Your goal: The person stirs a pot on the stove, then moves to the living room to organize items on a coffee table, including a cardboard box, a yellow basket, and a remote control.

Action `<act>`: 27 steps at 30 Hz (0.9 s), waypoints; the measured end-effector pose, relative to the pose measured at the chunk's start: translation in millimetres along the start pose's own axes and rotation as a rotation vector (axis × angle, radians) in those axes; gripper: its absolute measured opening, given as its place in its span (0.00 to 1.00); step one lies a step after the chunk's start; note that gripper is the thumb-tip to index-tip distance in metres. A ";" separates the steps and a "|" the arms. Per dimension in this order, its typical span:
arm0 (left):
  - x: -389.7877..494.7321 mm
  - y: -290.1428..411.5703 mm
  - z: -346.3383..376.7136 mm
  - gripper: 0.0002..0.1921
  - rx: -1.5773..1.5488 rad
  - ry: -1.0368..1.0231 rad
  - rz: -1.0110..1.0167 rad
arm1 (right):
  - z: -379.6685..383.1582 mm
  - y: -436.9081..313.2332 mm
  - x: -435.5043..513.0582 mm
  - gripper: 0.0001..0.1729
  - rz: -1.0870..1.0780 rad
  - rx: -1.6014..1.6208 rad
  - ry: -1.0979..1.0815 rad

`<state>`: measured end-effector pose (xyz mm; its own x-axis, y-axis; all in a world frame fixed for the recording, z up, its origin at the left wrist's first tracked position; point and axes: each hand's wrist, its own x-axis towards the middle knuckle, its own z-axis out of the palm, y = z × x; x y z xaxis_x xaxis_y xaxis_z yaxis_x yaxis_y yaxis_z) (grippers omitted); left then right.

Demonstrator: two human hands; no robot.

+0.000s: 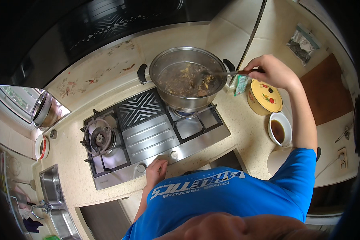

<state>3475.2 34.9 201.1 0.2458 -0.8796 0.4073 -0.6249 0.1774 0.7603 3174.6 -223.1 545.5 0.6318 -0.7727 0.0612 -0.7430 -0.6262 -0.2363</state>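
My right hand (265, 70) is closed around the dark handle of a metal utensil (225, 73), whose far end dips into a large steel pot (184, 102). Dark liquid with brown and yellowish plant pieces (187, 78) fills part of the pot. The pot stands over the right burner of a gas stove (150, 136). Near the stove's front edge, between its two knobs, is my left hand (157, 171) with curled fingers; nothing shows in it. The utensil's tip is hidden in the pot.
Right of the stove stand a yellow lidded enamel pot (267, 100) and a white bowl (271, 126) of dark brown liquid. At left are the open left burner (99, 138), a red-banded bowl (37, 147) and a double steel sink (52, 186). A dark range hood (108, 39) hangs above.
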 end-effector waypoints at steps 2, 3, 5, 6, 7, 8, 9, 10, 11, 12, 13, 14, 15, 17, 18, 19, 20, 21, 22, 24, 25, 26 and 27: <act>4.0 1.4 0.9 0.02 0.009 0.002 0.031 | 25.9 -3.8 16.0 0.11 -0.050 -0.136 -0.031; 7.4 2.9 4.1 0.02 -0.011 -0.017 0.039 | 49.4 11.3 22.3 0.11 -0.150 -0.184 0.057; 9.5 4.3 8.1 0.02 -0.020 -0.037 0.033 | 67.6 2.8 43.6 0.11 -0.010 -0.219 -0.038; 8.8 4.3 8.0 0.02 -0.022 -0.040 0.022 | 71.2 -2.7 47.2 0.11 -0.011 -0.214 -0.034; 8.2 4.0 8.3 0.02 -0.026 -0.045 0.011 | 74.0 -7.0 48.9 0.11 -0.011 -0.210 -0.031; 7.7 3.6 8.8 0.02 -0.030 -0.050 0.001 | 75.5 -8.6 48.9 0.11 -0.010 -0.206 -0.027; 6.4 2.5 7.3 0.02 -0.015 -0.036 0.021 | 71.6 -3.5 51.5 0.11 -0.044 -0.170 -0.028; 4.8 1.0 8.2 0.03 -0.008 -0.026 0.046 | 60.9 10.5 53.5 0.11 -0.070 -0.141 -0.029; 3.6 0.0 8.0 0.03 -0.002 -0.015 0.071 | 50.0 23.8 53.8 0.11 -0.097 -0.112 -0.029; 2.7 -0.1 7.5 0.03 -0.002 -0.010 0.060 | 36.6 32.6 51.3 0.11 -0.199 -0.072 0.030; 0.3 -0.6 4.9 0.03 0.004 -0.004 0.038 | 18.9 19.0 48.1 0.11 -0.018 0.104 -0.072; -2.1 -1.5 2.8 0.03 0.011 0.004 0.016 | 12.7 16.1 51.3 0.11 -0.012 0.107 -0.048; -3.6 -2.7 2.6 0.03 0.007 0.000 -0.001 | 9.1 16.8 50.7 0.11 0.009 0.109 -0.019; -6.7 -5.0 2.1 0.03 0.003 -0.005 -0.036 | 27.7 11.8 67.3 0.11 0.021 0.088 -0.021; -7.2 -4.8 2.3 0.03 0.000 -0.009 -0.039 | 43.6 16.1 76.9 0.10 0.031 0.078 -0.021; -5.6 -2.5 4.6 0.03 -0.013 -0.022 -0.032 | 72.4 41.4 91.6 0.10 -0.119 -0.034 0.017; -5.3 -1.9 5.6 0.03 -0.022 -0.027 -0.032 | 87.5 41.4 97.4 0.09 -0.071 -0.052 -0.003; -5.6 -1.7 4.7 0.03 -0.018 -0.020 -0.024 | 95.3 34.5 105.3 0.09 -0.039 -0.065 -0.023; -5.8 -1.8 4.5 0.03 -0.015 -0.015 -0.014 | 93.4 33.0 106.4 0.09 -0.028 -0.022 -0.047; -7.6 -1.8 3.2 0.03 -0.002 -0.008 -0.003 | 84.5 31.6 105.5 0.10 0.000 0.068 -0.095; -7.8 -2.3 2.3 0.03 0.009 0.000 0.002 | 78.2 36.1 103.9 0.10 0.008 0.133 -0.072; -7.7 -2.9 0.9 0.03 0.018 0.007 0.009 | 67.1 40.0 98.7 0.10 0.003 0.129 -0.034; -7.0 -2.9 1.1 0.03 0.014 0.005 -0.007 | 50.4 42.4 90.7 0.10 0.001 0.118 0.001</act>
<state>3474.5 40.0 195.5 0.2538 -0.8785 0.4049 -0.6339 0.1651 0.7556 3211.5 -314.5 492.2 0.6308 -0.7735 0.0615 -0.7126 -0.6089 -0.3486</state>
